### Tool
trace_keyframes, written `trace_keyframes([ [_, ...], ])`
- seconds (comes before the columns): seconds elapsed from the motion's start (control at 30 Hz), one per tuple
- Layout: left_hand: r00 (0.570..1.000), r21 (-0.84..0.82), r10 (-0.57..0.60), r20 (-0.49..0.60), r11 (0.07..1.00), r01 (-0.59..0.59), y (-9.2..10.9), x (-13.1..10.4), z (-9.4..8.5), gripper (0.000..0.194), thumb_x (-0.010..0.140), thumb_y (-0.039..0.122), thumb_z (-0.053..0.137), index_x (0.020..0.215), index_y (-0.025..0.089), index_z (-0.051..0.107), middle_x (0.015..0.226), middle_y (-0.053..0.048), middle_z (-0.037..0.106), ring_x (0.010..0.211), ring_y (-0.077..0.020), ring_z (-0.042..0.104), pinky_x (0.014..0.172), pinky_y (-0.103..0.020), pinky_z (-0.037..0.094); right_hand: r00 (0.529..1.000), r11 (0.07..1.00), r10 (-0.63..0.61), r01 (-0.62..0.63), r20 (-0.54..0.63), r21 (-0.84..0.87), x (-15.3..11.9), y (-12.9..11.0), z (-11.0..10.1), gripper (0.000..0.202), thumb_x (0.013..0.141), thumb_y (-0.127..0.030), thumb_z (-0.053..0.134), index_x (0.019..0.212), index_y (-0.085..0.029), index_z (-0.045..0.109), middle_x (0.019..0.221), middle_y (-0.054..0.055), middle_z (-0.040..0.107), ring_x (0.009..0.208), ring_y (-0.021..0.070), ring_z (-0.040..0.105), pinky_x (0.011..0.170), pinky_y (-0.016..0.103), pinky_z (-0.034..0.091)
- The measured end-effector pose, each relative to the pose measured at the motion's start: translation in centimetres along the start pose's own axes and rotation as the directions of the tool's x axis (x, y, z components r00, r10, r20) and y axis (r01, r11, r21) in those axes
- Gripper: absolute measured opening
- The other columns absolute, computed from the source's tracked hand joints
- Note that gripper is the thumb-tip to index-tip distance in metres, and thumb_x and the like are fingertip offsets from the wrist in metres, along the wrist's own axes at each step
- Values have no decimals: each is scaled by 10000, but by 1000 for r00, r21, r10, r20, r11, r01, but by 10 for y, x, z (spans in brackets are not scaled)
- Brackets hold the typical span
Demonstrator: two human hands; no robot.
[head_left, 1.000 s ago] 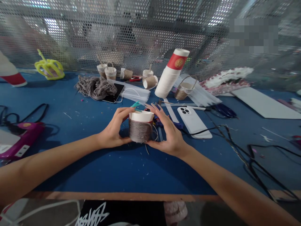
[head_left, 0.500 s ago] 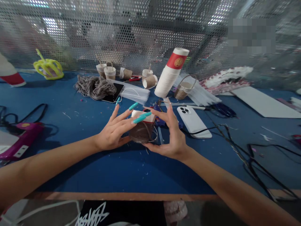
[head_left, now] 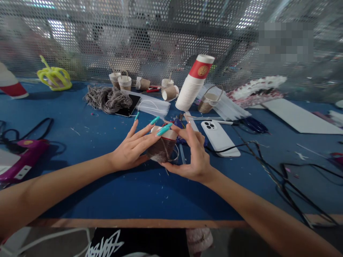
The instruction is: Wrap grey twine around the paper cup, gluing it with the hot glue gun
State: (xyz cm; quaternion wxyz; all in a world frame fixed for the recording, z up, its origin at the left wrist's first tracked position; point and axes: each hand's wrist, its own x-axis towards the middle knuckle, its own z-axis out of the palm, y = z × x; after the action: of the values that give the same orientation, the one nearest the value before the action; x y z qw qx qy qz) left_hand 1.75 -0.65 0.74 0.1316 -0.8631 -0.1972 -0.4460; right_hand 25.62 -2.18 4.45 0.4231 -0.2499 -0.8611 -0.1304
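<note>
A small paper cup (head_left: 162, 147), its lower part wrapped in brown cord and its white and red rim bare, is held low over the blue table between my hands. My left hand (head_left: 131, 148) is on its left side, thumb low and long turquoise nails reaching across the rim. From the right, my right hand (head_left: 194, 155) grips the cup, thumb under its lower edge and fingers near the rim. A thin white loop hangs at the cup's right side. Behind it lies a blue glue gun (head_left: 180, 125), partly hidden by my fingers.
Behind stand a leaning cup stack (head_left: 190, 85), small cord-wrapped cups (head_left: 125, 82) and a grey cord bundle (head_left: 105, 100). A white phone (head_left: 221, 138) lies right, near black cables (head_left: 281, 178). A magenta glue gun (head_left: 26, 159) is at left; a perforated metal screen (head_left: 150, 39) rises behind.
The cup has turned slightly between my hands, and its cord wrapping shows more clearly. The fingers of my right hand have bent and shifted a little to the left.
</note>
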Motion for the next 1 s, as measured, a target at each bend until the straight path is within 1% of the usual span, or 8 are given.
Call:
trace_keyframes([
  [0.07, 1000, 1, 12, -17, 1000, -12, 1, 0, 0, 709, 995, 265, 531, 1587, 195, 147, 1443, -142, 600, 1532, -224, 298, 1275, -585, 199, 1000, 1000, 19, -18, 9, -12, 0, -1, 0, 1142, 800, -399, 776, 1620, -165, 16, 1368, 178, 653, 1097, 328, 662, 890, 511, 530],
  [0.17, 999, 32, 29, -39, 999, -28, 3, 1, -2, 729, 979, 258, 571, 1581, 175, 169, 1366, -122, 666, 1523, -200, 319, 1283, -557, 205, 999, 999, 38, -37, 34, -22, 1, -2, -1, 1152, 811, -397, 764, 1618, -187, -31, 1407, 174, 626, 1121, 333, 650, 904, 526, 520],
  [0.3, 997, 98, 39, -72, 995, -32, 7, 4, -5, 762, 966, 273, 602, 1583, 176, 165, 1263, -94, 730, 1476, -207, 421, 1286, -552, 206, 999, 999, 43, -43, 22, -26, 2, -2, -3, 1145, 814, -409, 760, 1620, -180, -20, 1413, 177, 621, 1132, 338, 635, 904, 526, 521],
  [0.47, 998, 115, 59, -34, 992, -55, 8, 7, -5, 744, 989, 307, 562, 1587, 171, 141, 1229, -70, 750, 1368, -194, 564, 1306, -498, 158, 1000, 1000, 24, -24, 18, -20, 3, -3, -3, 1113, 826, -414, 737, 1618, -167, -4, 1407, 175, 626, 1134, 332, 645, 898, 516, 526],
  [0.57, 998, 115, 57, -12, 992, -55, 8, 6, -5, 773, 991, 326, 556, 1594, 196, 91, 1229, -73, 749, 1305, -218, 623, 1293, -542, 178, 999, 999, 30, -29, 21, -30, 2, -3, -1, 1103, 827, -420, 729, 1618, -172, 1, 1397, 166, 635, 1138, 334, 645, 911, 520, 521],
  [0.8, 999, 106, 41, 2, 994, -41, 9, 7, -4, 729, 984, 318, 565, 1582, 152, 181, 1236, -111, 740, 1286, -229, 638, 1298, -522, 150, 1000, 998, -12, 11, -6, -57, 1, -3, 2, 1128, 802, -395, 762, 1617, -147, 22, 1387, 184, 639, 1067, 315, 653, 852, 476, 534],
  [0.87, 999, 94, 53, 0, 994, -53, 9, 7, -4, 753, 975, 308, 584, 1583, 145, 172, 1232, -112, 741, 1298, -234, 629, 1299, -522, 142, 1000, 998, -25, 25, -7, -58, 1, -3, 2, 1123, 798, -378, 768, 1617, -136, 39, 1360, 186, 656, 1062, 318, 651, 846, 474, 533],
  [1.0, 999, 71, 42, 6, 997, -43, 8, 5, -4, 785, 969, 346, 593, 1592, 208, 135, 1266, -97, 727, 1312, -238, 618, 1292, -551, 156, 1000, 998, 8, -6, 25, -57, 1, -3, 1, 1142, 800, -384, 770, 1619, -184, 1, 1381, 165, 646, 1069, 327, 645, 862, 492, 524],
])
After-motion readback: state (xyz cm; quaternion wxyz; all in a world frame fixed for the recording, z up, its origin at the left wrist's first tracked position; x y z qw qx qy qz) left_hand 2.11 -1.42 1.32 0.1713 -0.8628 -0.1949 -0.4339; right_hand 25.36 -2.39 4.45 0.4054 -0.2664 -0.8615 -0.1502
